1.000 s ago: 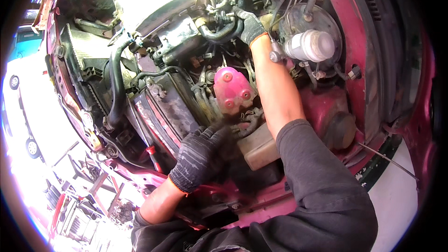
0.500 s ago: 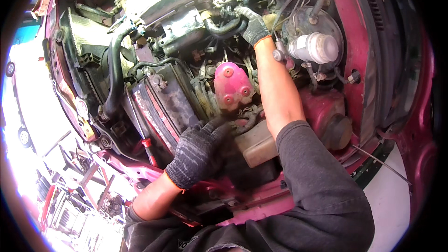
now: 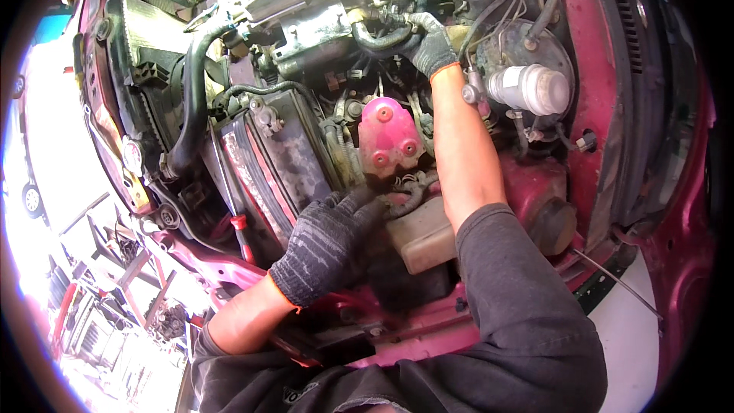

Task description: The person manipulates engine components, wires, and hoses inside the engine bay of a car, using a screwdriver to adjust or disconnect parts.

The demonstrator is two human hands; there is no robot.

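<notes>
My right hand [image 3: 432, 47], in a grey-and-black knit glove with an orange cuff, reaches deep into the engine bay. Its fingers curl at the end of a curved black hose [image 3: 378, 40], and their tips are partly hidden among the pipes. My left hand [image 3: 321, 241], gloved the same way, lies over the near corner of the car battery [image 3: 287, 145] with its fingers stretched out. It holds nothing that I can see. Between the two hands sits a pink metal bracket [image 3: 386, 134] with three round holes. A dirty plastic reservoir [image 3: 422, 235] lies beside my left fingers.
A red-handled screwdriver [image 3: 240, 231] leans along the battery's left side. The thick radiator hose [image 3: 191, 99] runs at the left. On the right are a brake fluid reservoir [image 3: 535, 90] and the round black booster [image 3: 497, 50]. A thin metal rod [image 3: 619, 283] slants across the right fender.
The engine bay and my right hand sit slightly farther right in the picture. My left hand stays by the battery, and my right hand remains at the hose.
</notes>
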